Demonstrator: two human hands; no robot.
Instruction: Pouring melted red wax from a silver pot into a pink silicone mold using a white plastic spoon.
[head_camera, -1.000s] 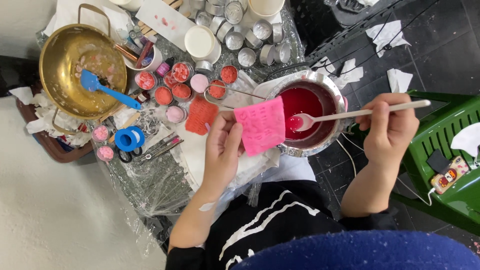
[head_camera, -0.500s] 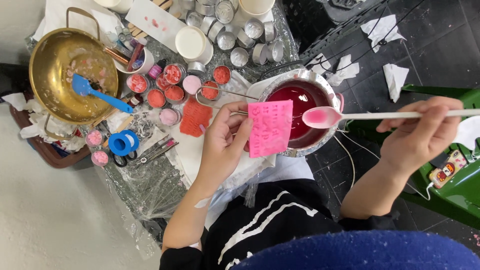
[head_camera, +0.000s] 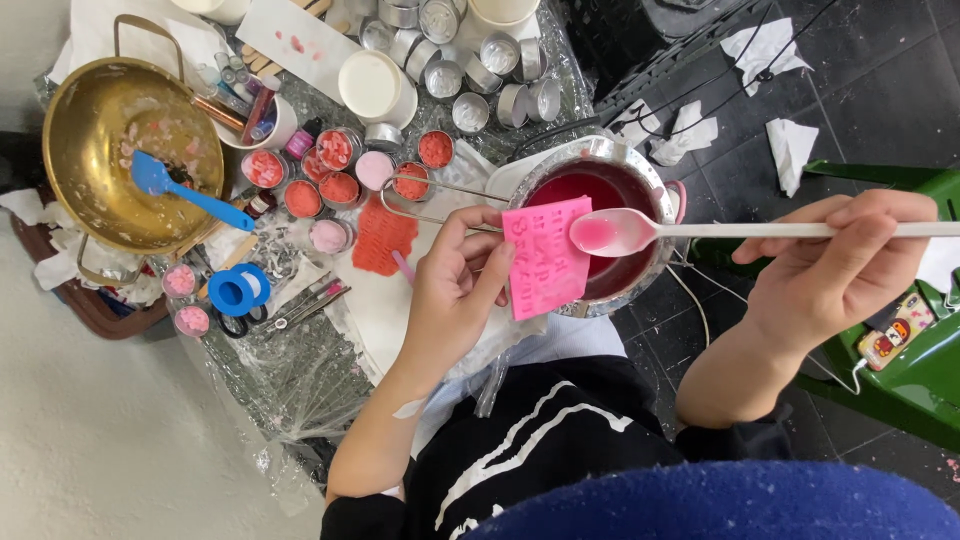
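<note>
Holding a pink mould (head_camera: 545, 255) upright between thumb and fingers, the left hand (head_camera: 455, 285) keeps it over the near edge of the metal pot (head_camera: 655, 190), likely so that drips fall back into the red liquid. Its grip pinches the mould by the left edge, leaving the patterned face free. To the right, the right hand (head_camera: 835, 265) has its grip pressed together around the far end of a long white spoon (head_camera: 615, 232), held level so the pink liquid in the bowl does not spill; the bowl sits just at the mould's upper right corner. Left of the left grip, a red flat casting (head_camera: 383, 235) lies on the covered desk (head_camera: 300, 370). Beyond it stand small filled tins (head_camera: 340, 188) in pink and red. Farther left sits a brass pot (head_camera: 100, 165) with a blue spatula (head_camera: 185, 190) resting inside, and empty silver tins (head_camera: 470, 75) crowd the far edge.
</note>
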